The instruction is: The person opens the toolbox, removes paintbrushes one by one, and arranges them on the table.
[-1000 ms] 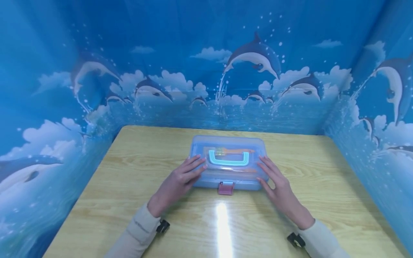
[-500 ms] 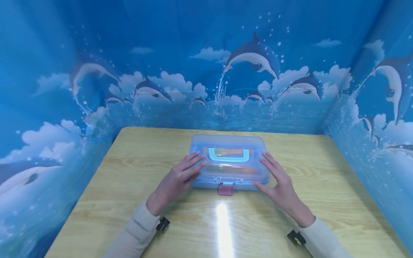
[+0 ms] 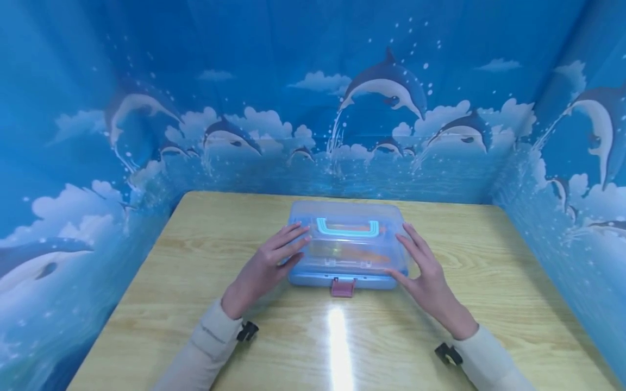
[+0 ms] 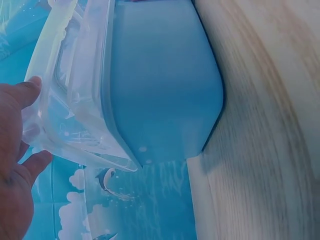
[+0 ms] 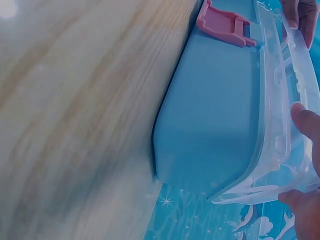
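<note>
A blue plastic storage box [image 4: 160, 85] with a clear lid [image 3: 318, 250] sits on the table. The lid is tilted up at its front, leaving a gap above the box's rim. My left hand [image 3: 266, 266] holds the lid's left side, with thumb and fingers at its edge in the left wrist view. At the lid's right side my right hand [image 3: 430, 282] grips its edge, thumb near the front corner. A light-blue handle [image 3: 347, 232] lies on the lid. The pink latch [image 5: 222, 25] hangs undone at the front. Through the lid an orange-handled brush [image 3: 362, 255] shows blurred.
The box stands toward the back of the wood-grain table [image 3: 220, 233]. Behind and beside the table hangs a blue curtain [image 3: 274, 168] with printed dolphins. A bright light reflection lies on the tabletop in front of the box.
The lid's front edge has risen and tilted back, and its handle has shifted away from me. Both hands have moved slightly with the lid; the base has stayed in place.
</note>
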Tool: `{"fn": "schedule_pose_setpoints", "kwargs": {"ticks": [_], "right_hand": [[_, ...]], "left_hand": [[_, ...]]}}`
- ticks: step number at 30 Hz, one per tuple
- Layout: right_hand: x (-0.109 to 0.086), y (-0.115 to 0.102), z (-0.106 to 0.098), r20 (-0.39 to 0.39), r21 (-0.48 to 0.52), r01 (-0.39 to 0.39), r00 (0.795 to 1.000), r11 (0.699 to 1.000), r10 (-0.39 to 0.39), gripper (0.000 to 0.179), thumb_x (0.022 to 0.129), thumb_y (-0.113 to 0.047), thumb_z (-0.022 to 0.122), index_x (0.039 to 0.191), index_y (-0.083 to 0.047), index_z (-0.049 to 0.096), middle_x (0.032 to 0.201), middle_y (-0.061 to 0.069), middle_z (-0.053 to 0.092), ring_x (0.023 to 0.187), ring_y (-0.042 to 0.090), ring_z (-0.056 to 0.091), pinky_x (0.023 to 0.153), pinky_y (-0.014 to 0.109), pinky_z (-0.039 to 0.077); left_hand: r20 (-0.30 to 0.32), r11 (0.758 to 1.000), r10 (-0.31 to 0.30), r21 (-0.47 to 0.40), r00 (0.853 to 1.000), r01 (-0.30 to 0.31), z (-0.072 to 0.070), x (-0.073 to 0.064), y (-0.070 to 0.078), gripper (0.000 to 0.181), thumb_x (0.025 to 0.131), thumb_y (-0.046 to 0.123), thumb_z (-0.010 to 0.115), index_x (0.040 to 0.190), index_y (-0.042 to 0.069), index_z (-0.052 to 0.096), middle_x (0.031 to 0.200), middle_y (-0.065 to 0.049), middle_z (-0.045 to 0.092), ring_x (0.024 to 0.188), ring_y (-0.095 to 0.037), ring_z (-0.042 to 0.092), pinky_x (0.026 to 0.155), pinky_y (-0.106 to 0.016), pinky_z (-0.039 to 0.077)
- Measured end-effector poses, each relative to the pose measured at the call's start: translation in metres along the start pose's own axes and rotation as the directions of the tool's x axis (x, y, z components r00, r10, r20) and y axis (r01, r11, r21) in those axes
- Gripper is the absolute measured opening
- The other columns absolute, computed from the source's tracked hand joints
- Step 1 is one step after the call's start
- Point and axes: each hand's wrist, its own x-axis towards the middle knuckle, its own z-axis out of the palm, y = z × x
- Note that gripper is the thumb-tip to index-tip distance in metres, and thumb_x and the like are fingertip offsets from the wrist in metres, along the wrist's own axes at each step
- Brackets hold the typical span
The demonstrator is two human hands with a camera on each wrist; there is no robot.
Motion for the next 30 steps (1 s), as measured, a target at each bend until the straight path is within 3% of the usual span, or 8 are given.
{"fn": "schedule_pose_setpoints", "kwargs": {"ticks": [16,24,30], "right_hand": [[0.011,0.006,0.004,-0.035,-0.045,0.046,0.998,0.998,-0.047,0.069,0.089,-0.04,0.059,0.135,0.008,0.04,0.14,0.028,0.037,0.134,0.038,0.03,0.113,0.028,0.026],[0.013,0.012,0.006,-0.112,-0.037,0.061,0.992,0.997,-0.065,0.07,0.087,-0.039,0.062,0.133,0.01,0.042,0.139,0.026,0.04,0.13,0.038,0.037,0.111,0.032,0.03],[0.014,0.015,0.005,-0.124,-0.065,0.064,0.99,0.996,-0.072,0.068,0.088,-0.039,0.06,0.133,0.009,0.042,0.139,0.026,0.04,0.13,0.037,0.037,0.111,0.032,0.03]], "left_hand": [[-0.076,0.999,0.032,-0.022,0.997,-0.033,-0.005,0.006,-0.009,0.046,0.081,0.002,0.07,0.125,0.001,0.057,0.136,-0.016,0.05,0.127,-0.035,0.043,0.107,-0.034,0.037],[-0.101,0.998,0.004,-0.063,0.995,-0.01,-0.004,0.009,-0.009,0.051,0.078,0.001,0.073,0.126,0.0,0.057,0.136,-0.016,0.05,0.129,-0.036,0.041,0.107,-0.037,0.037],[-0.096,0.999,-0.009,-0.054,0.995,0.004,-0.003,0.012,-0.01,0.048,0.081,0.004,0.07,0.127,0.0,0.056,0.138,-0.016,0.047,0.13,-0.036,0.039,0.108,-0.036,0.036]]}}
